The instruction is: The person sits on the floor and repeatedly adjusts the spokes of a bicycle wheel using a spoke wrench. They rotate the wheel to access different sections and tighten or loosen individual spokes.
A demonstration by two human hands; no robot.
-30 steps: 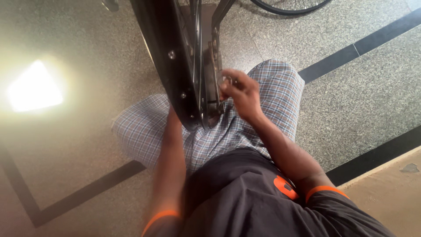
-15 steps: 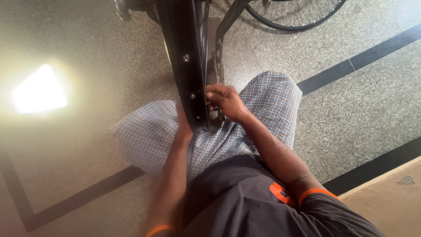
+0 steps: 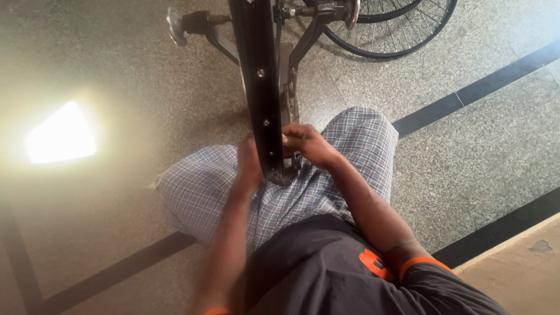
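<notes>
From the head camera I look straight down at a black bicycle wheel rim (image 3: 261, 87) standing on edge in a dark metal truing stand (image 3: 290, 76), its lower arc dipping between my knees. Small silver eyelets dot the rim's inner face. My left hand (image 3: 249, 164) lies against the left side of the rim near its lowest point, fingers curled loosely along the sidewall; the hand touches the rim, but I cannot tell whether it grips it. My right hand (image 3: 308, 144) sits just on the other side, fingers bunched and pinched at the rim's right edge, closed on something small that I cannot make out, hidden behind the knuckles. The two hands face each other across the rim, nearly touching.

Below them I see my blue and white checked shorts (image 3: 326, 186) and a dark shirt with orange trim (image 3: 373, 268). The stand's arms spread at the top of the view, with a round silver knob (image 3: 174, 24) sticking out to the left. Behind the stand, well apart from my hands, a second spoked bicycle wheel (image 3: 396, 29) lies flat on the speckled grey stone floor (image 3: 478, 151), which carries black inlaid stripes. A bright patch of sunlight (image 3: 61, 134) glares on the floor to my left.
</notes>
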